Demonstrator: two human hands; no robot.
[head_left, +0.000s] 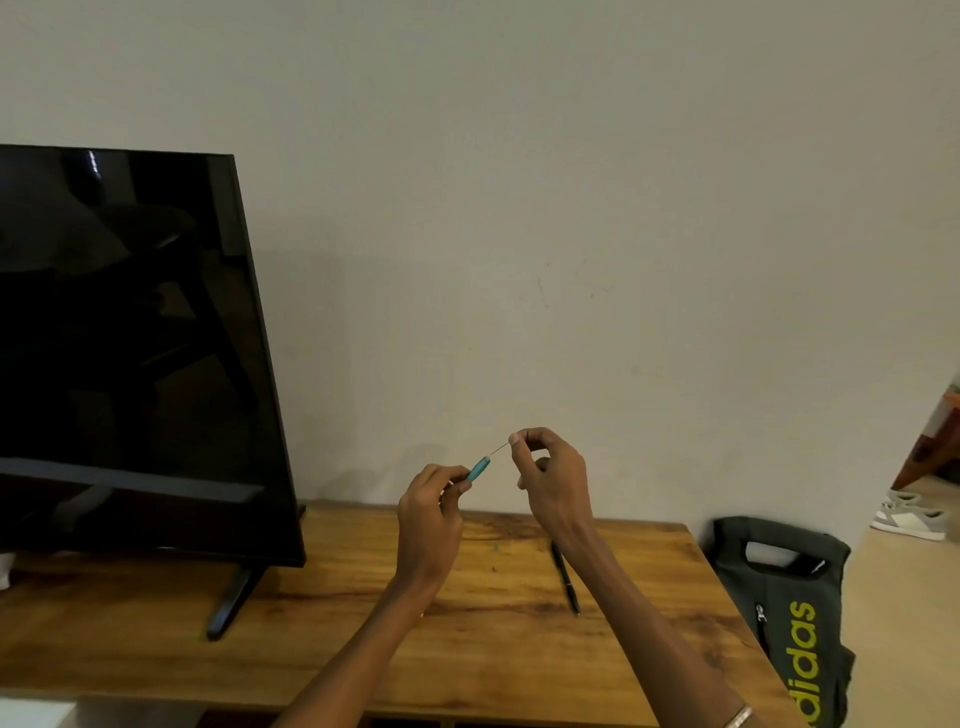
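My left hand (431, 512) pinches the lower end of a small teal pen-like barrel (479, 468), raised above the wooden table (322, 639). A thin metal rod (500, 450) sticks out of the barrel's upper end, slanting up to the right. My right hand (550, 478) pinches the far tip of that rod between thumb and forefinger. Both hands hover in front of the wall, a little apart from each other. A black pen (566, 579) lies on the table under my right wrist.
A large dark monitor (130, 332) on a black stand (231, 603) fills the left of the table. A dark bag (784, 608) with yellow-green lettering leans beside the table's right end. Pale shoes (909, 514) sit on the floor at far right.
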